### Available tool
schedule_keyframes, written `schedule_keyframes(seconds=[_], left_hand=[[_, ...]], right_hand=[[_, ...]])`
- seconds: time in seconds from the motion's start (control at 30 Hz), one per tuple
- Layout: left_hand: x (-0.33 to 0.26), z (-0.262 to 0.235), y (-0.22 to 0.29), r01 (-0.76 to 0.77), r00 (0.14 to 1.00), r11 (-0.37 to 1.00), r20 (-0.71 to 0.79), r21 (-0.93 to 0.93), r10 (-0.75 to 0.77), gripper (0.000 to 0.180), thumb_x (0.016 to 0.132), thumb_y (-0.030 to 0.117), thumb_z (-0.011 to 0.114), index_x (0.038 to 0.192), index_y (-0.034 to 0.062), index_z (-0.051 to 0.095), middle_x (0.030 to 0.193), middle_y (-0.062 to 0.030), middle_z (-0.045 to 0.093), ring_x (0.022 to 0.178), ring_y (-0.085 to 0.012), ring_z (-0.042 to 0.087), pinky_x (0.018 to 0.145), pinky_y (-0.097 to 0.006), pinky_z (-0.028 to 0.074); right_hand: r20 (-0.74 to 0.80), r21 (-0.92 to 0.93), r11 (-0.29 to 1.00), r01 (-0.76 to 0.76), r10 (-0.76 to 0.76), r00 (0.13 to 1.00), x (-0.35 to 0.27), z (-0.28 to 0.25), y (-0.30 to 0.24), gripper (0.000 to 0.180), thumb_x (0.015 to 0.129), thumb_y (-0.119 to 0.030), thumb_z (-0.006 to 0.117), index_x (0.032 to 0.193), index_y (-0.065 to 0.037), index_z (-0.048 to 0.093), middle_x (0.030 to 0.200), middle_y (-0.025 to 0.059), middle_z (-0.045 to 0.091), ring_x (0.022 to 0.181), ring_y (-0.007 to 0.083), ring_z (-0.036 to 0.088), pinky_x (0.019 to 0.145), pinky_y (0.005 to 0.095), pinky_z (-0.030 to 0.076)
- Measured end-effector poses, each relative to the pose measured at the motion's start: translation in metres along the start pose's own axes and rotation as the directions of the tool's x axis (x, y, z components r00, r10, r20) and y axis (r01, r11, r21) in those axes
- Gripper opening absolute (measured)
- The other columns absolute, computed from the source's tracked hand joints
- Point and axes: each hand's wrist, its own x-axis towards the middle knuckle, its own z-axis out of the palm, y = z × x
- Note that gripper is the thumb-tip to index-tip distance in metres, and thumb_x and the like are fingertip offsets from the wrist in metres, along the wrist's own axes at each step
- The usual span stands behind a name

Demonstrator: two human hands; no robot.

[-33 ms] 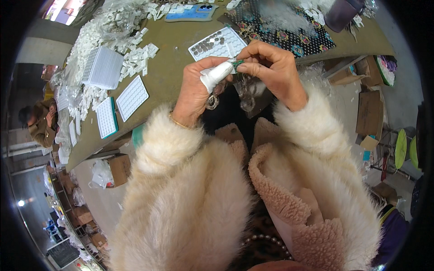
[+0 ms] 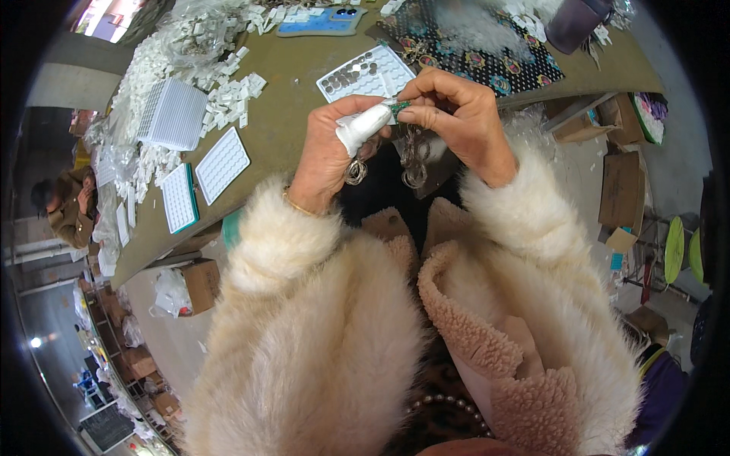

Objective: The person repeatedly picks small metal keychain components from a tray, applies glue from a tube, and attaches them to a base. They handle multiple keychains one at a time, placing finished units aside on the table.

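Note:
Above the table's near edge, my left hand [image 2: 319, 148] and my right hand [image 2: 464, 114] meet, both with fingers pinched. Between their fingertips is a small green circuit board [image 2: 400, 107], gripped from both sides. A white cover [image 2: 365, 128] wraps one finger of my left hand. Loops of thin wire [image 2: 414, 163] hang below my right fingers, and a smaller wire coil [image 2: 356, 172] hangs under my left hand. Just beyond my hands lies a white tray [image 2: 332, 94] with several round silver discs [image 2: 353, 74] in its hollows.
White plastic pieces [image 2: 228, 99] are heaped at the left, beside a stack of white trays [image 2: 173, 114]. Two more trays [image 2: 222, 163] lie near the left edge. A blue phone case [image 2: 319, 23], dark patterned cloth [image 2: 487, 45] and dark container [image 2: 578, 26] are farther back. Another person [image 2: 68, 205] sits at far left.
The wire loops hanging below my right fingers have swung slightly. Both hands keep nearly the same place and hold on the circuit board.

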Motion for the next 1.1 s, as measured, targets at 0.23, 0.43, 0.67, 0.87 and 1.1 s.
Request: schedule_keyframes(seconds=[0.23,0.43,0.67,0.87,1.1], left_hand=[[-0.002,-0.004,0.001,0.090,0.992,0.991,0.098,-0.096,-0.081,0.022,0.094,0.014,0.067,0.111,0.0000,0.067,0.075,-0.0036,0.066,0.051,-0.0025,0.049,0.045,-0.017,0.035],[-0.001,0.003,-0.004,0.003,1.000,0.998,-0.015,0.060,-0.002,0.023,0.091,0.017,0.072,0.107,0.0010,0.070,0.075,-0.0011,0.066,0.052,-0.0023,0.050,0.046,-0.017,0.036],[-0.001,0.003,0.000,-0.018,0.994,0.973,-0.104,0.230,0.043,0.021,0.087,0.012,0.076,0.103,-0.0005,0.073,0.077,-0.0015,0.068,0.061,-0.0030,0.055,0.051,-0.018,0.040],[0.000,-0.003,-0.002,-0.167,0.980,0.880,-0.026,0.446,0.199,0.020,0.084,0.010,0.078,0.100,-0.0030,0.074,0.084,-0.0021,0.070,0.075,-0.0077,0.060,0.067,-0.023,0.048],[-0.007,0.010,-0.019,-0.268,0.901,0.752,-0.119,0.602,0.417,0.019,0.084,0.007,0.078,0.098,-0.0036,0.073,0.084,-0.0063,0.071,0.078,-0.0093,0.060,0.071,-0.026,0.050]], right_hand=[[0.044,0.007,0.995,-0.095,0.095,0.995,-0.001,-0.003,-0.004,0.013,0.082,-0.002,0.076,0.093,0.001,0.070,0.073,-0.0053,0.058,0.067,0.0011,0.045,0.059,0.0181,0.037],[0.033,0.063,0.983,-0.174,0.172,0.985,-0.004,-0.001,-0.005,0.015,0.083,-0.002,0.075,0.097,0.002,0.070,0.075,-0.0049,0.059,0.069,0.0019,0.049,0.062,0.0177,0.040],[0.130,0.021,0.994,-0.109,0.106,0.986,-0.005,-0.005,0.004,0.017,0.086,0.005,0.068,0.102,0.003,0.068,0.087,-0.0037,0.059,0.076,0.0039,0.051,0.067,0.0191,0.043],[0.080,-0.026,1.000,-0.002,0.004,0.997,-0.006,0.004,0.012,0.014,0.083,0.007,0.068,0.094,0.000,0.068,0.076,-0.0020,0.055,0.068,0.0051,0.048,0.060,0.0218,0.042],[-0.057,-0.307,0.935,0.179,-0.206,0.977,-0.012,0.019,0.015,0.018,0.078,0.010,0.064,0.093,0.000,0.065,0.078,0.0108,0.060,0.064,0.0221,0.057,0.062,0.0294,0.047]])
